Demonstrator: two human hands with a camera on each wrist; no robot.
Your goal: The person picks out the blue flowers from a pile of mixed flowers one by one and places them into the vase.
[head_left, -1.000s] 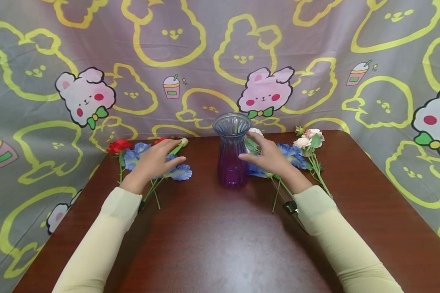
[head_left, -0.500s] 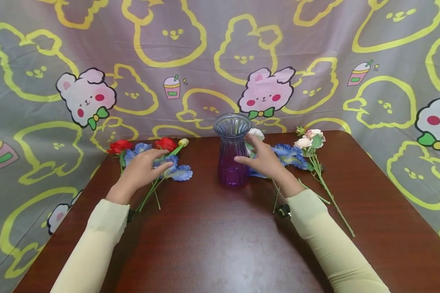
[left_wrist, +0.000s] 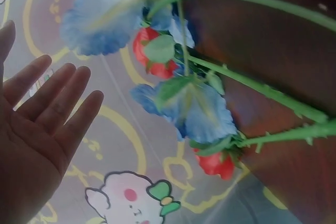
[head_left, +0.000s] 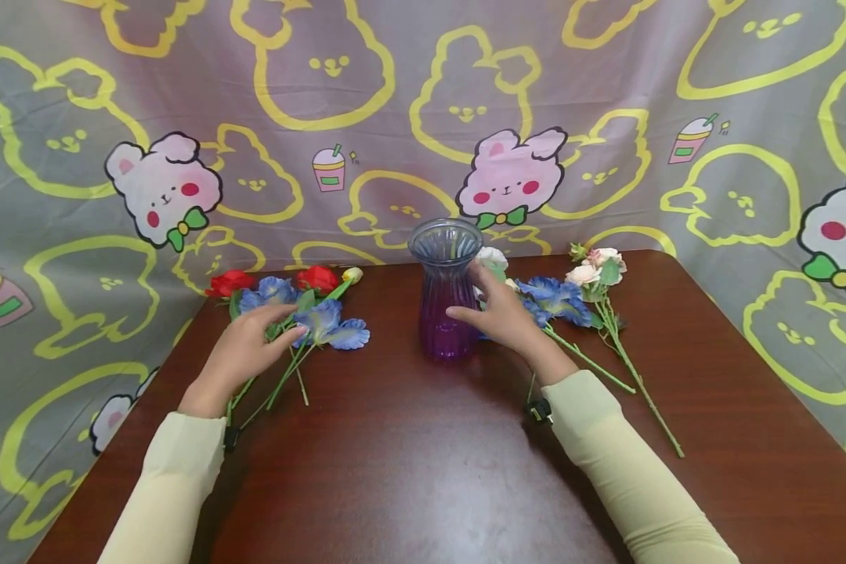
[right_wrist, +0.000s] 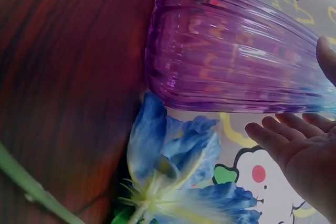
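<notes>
A ribbed glass vase (head_left: 446, 313), clear at the lip and purple below, stands upright near the table's middle. My right hand (head_left: 511, 317) is at its right side, thumb overlapping the vase front in the head view. In the right wrist view, the extended fingers (right_wrist: 283, 132) lie alongside the vase (right_wrist: 226, 51), not curled round it. On the left, my left hand (head_left: 243, 352) hovers over several flowers, fingers spread and holding nothing. Blue irises (head_left: 320, 319) and red roses (head_left: 317, 278) lie there; in the left wrist view the palm (left_wrist: 31, 156) is apart from them.
Right of the vase lie a blue iris (head_left: 555, 298), a white flower (head_left: 492, 258) and a long-stemmed pale pink rose spray (head_left: 595, 270). A whitish tulip bud (head_left: 352, 274) is at the left group. A patterned curtain (head_left: 388, 94) borders the brown table (head_left: 409, 470).
My left hand has drawn back toward the left and nearer, uncovering the red rose and blue iris. The right hand has shifted slightly left, its thumb further across the vase.
</notes>
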